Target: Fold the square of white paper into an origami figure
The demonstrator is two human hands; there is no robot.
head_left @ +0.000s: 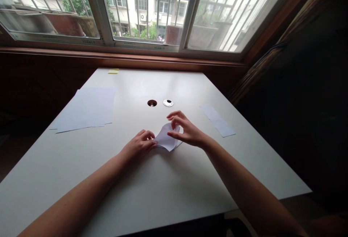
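Left hand (140,144): I'm pinching the folded paper (166,141) at its 9 o'clock corner.
Right hand (186,132): half-open, touching its 3 o'clock flap.

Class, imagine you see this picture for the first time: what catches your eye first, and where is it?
At the middle of the white table, the left hand and right hand hold a small folded paper. A stack of white sheets lies to the left, a paper strip to the right. Behind, a barred window glows brightly.
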